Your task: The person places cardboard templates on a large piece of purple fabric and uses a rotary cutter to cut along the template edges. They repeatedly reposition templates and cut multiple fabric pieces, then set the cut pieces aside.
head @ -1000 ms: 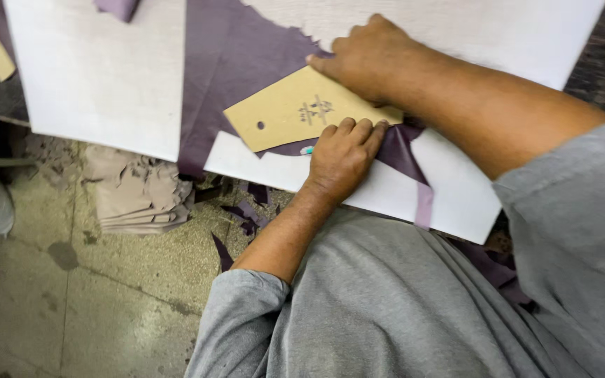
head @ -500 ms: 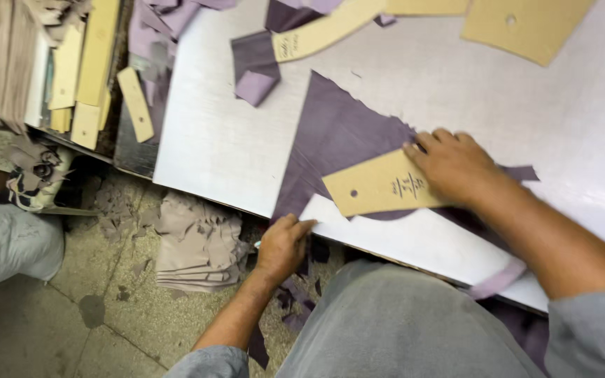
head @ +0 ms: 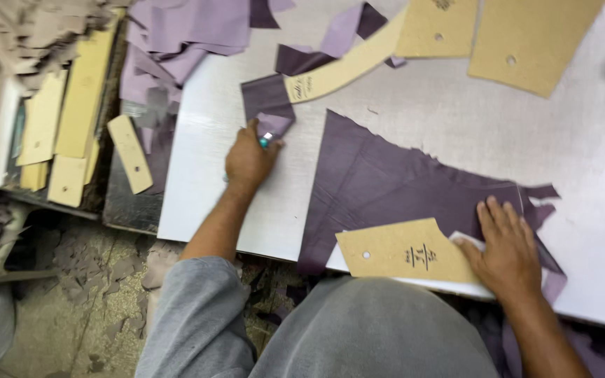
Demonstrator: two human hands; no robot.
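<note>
Purple leather, a large ragged-edged sheet [head: 400,185], is lying flat on the white desk [head: 456,119], and the right hand [head: 507,250] is resting on its near corner with fingers spread flat, released and pinning down a tan cardboard pattern piece [head: 404,250] just to the left of that palm. Part of the pattern's right end is hiding under the fingers, and the sheet's near edge is dropping out of sight behind the grey-clothed body.

Further out and to the left, the left hand [head: 248,158] is clenching around a small tool with a teal tip [head: 265,141]; most of the tool is buried in the fist and blurred, so its kind cannot be told. Just beyond these knuckles a small purple scrap [head: 267,103] is lying on the desk, touching or nearly touching the tool's tip. A long curved cardboard strip [head: 348,68] is overlapping that scrap's far side.

Beyond the right hand, well apart, two larger cardboard patterns [head: 526,38] are being cut off by the top edge. Left of the left hand, past the desk's edge, cardboard strips [head: 71,119] and a purple offcut heap [head: 183,35] are lying blurred
</note>
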